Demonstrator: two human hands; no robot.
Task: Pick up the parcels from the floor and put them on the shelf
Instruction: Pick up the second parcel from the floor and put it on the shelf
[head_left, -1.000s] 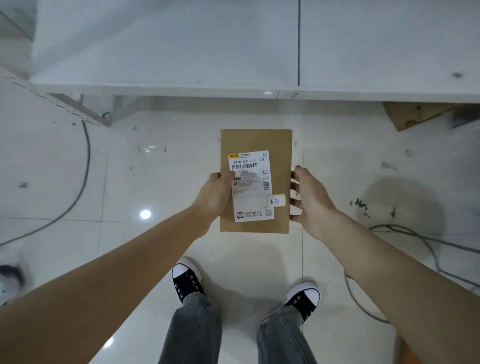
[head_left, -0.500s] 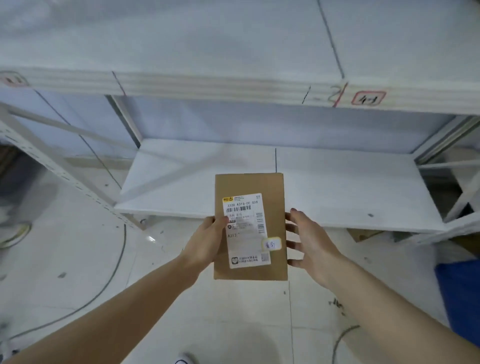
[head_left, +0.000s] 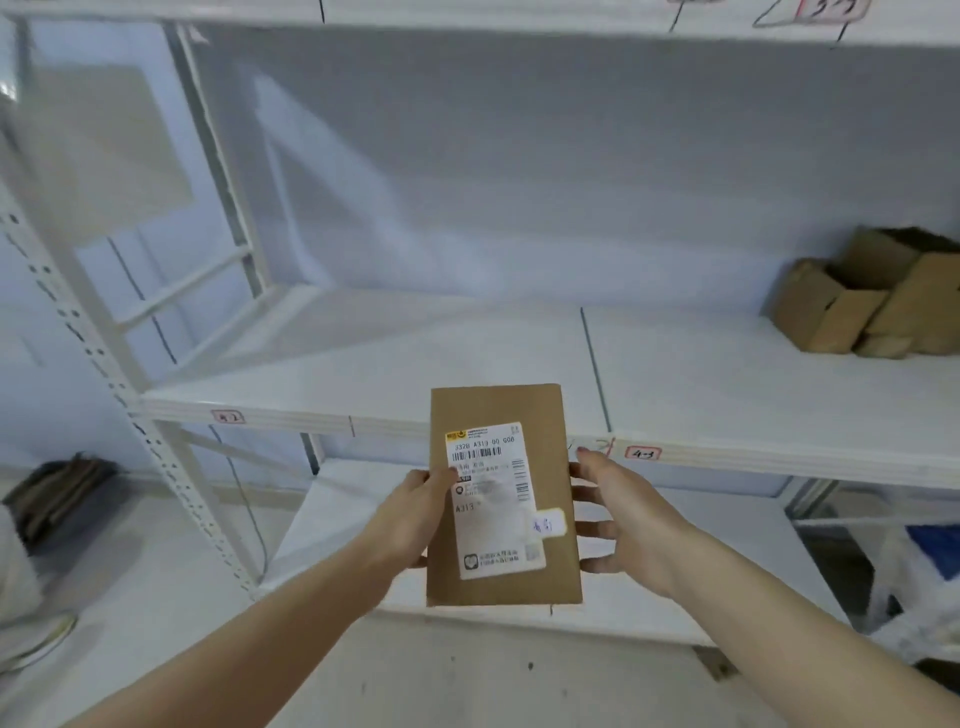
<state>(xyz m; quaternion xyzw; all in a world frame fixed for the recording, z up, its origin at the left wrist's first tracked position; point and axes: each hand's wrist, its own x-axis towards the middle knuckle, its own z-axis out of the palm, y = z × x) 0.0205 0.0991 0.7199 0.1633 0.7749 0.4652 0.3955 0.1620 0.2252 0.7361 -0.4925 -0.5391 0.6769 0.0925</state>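
A flat brown cardboard parcel (head_left: 540, 415) with a white shipping label is held upright in front of me, its top edge level with the front lip of the white middle shelf board (head_left: 415, 374). My left hand (head_left: 415, 514) grips its left edge, thumb on the label. On the parcel's right edge lies my right hand (head_left: 623, 525), fingers spread against it. Both hands are in front of the shelf, below the board's lip.
Several brown cardboard boxes (head_left: 872, 301) sit at the back right of the same shelf board. A perforated white upright (head_left: 104, 374) stands at the left. A lower shelf board (head_left: 717, 545) runs beneath. Blue and white bags (head_left: 924, 571) lie at the lower right.
The parcel has risen from over the floor up to the level of the middle shelf, held by both hands throughout. My view has tilted up from the floor and my shoes to the shelving.
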